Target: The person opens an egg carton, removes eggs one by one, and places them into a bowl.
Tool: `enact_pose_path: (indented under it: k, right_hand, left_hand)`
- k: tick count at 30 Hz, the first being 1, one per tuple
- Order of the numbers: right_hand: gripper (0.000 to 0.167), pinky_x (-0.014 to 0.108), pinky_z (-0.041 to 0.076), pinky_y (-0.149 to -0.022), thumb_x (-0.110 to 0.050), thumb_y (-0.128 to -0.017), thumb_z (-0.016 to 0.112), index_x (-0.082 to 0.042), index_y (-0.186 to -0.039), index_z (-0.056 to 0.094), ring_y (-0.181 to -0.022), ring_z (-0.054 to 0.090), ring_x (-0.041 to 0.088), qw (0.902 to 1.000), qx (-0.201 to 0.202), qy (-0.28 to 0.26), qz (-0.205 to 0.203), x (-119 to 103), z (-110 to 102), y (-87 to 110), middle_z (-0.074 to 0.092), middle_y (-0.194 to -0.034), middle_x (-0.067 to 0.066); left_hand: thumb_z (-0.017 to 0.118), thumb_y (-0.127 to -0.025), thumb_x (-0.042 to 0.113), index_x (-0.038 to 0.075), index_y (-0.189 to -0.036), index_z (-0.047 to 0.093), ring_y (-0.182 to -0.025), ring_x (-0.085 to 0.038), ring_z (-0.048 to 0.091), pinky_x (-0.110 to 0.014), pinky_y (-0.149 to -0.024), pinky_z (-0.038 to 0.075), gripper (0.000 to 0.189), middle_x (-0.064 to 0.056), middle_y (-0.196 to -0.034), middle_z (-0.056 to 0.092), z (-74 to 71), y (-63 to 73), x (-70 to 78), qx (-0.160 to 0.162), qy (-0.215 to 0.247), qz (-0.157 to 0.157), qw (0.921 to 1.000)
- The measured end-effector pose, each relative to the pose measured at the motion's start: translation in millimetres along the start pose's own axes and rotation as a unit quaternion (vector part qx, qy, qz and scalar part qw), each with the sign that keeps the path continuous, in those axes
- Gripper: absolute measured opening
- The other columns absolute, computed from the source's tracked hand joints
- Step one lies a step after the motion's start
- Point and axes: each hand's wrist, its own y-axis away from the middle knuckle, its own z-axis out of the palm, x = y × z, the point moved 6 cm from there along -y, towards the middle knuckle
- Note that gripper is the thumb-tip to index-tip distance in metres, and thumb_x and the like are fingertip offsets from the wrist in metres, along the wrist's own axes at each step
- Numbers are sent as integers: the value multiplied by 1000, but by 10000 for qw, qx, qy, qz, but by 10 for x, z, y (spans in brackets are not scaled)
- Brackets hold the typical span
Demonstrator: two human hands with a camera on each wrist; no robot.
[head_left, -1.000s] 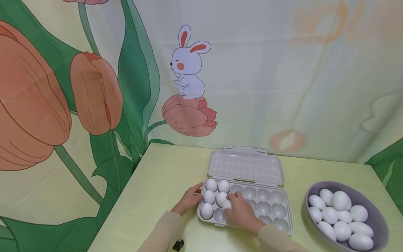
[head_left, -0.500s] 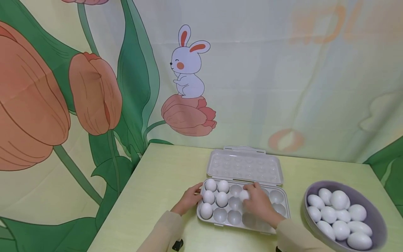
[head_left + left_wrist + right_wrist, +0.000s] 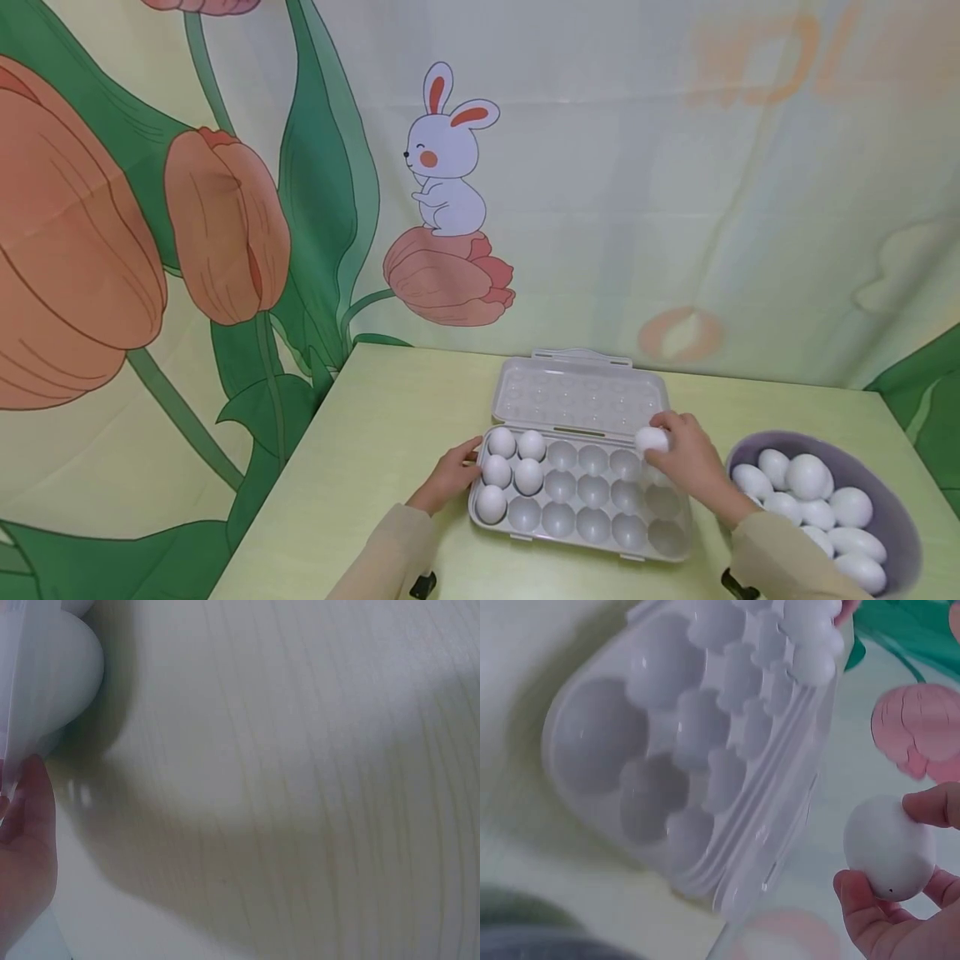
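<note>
Five white eggs [image 3: 528, 477] sit in the left two columns of an 18-cup tray [image 3: 577, 544], plus one egg [image 3: 889, 847] in hand, with roughly ten more showing in the one purple bowl [image 3: 903, 533] (the right sleeve [image 3: 787, 554] blocks some). Right grip [image 3: 693, 462] is pinching that single egg between thumb and fingers, only opened an egg's width, up by the tray's back right corner; left grip [image 3: 450, 477] touches the tray's left edge, can't tell if the fingers curl round it. Lid's [image 3: 581, 387] flipped back, with lots of desk [image 3: 408, 400] to the left and just a narrow strip tray-to-bowl.
</note>
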Motion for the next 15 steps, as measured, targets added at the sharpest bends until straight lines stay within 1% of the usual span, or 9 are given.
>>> enact_pose_path:
  k: [2, 5, 9, 13, 15]
  right_hand:
    - [33, 34, 40, -61, -12, -69, 63, 1, -98, 54, -77, 52, 27, 9999, -9, -2, 101, 90, -123, 4, 54, -93, 21]
    - [33, 30, 39, -60, -16, -72, 62, 0, -99, 51, -78, 53, 27, 9995, -44, 38, 314, 230, -304, 31, 56, -98, 23]
    - [36, 29, 38, -61, -22, -77, 59, -2, -103, 46, -80, 53, 28, 9980, -140, 107, 602, 429, -511, 86, 54, -106, 26]
    - [47, 33, 40, -63, -27, -81, 55, 3, -115, 42, -88, 51, 36, 9967, -253, 101, 767, 618, -677, 136, 48, -111, 32]
    - [53, 38, 42, -65, -29, -83, 53, 5, -121, 39, -94, 48, 41, 9960, -331, 73, 824, 710, -745, 153, 45, -114, 34]
  left_hand:
    - [48, -81, 1, -2, -133, 34, -94, -27, 55, -30, -69, 49, 54, -24, -110, 54, 2, -1, -7, 1, 0, -18, 10000]
    - [48, -81, 1, -2, -134, 34, -94, -27, 55, -30, -69, 49, 54, -24, -110, 53, 5, -2, -12, -6, 43, -48, 10000]
    - [48, -81, 0, -2, -134, 33, -93, -27, 55, -30, -68, 49, 55, -24, -110, 53, 7, -2, -9, -9, 97, -23, 9999]
    - [48, -81, 1, -2, -134, 33, -92, -26, 55, -29, -67, 48, 55, -24, -109, 53, 9, 3, -2, -7, 99, -13, 9999]
    - [48, -81, 1, -2, -134, 33, -92, -26, 55, -30, -68, 48, 55, -24, -110, 53, 9, 10, 3, -8, 95, -29, 10000]
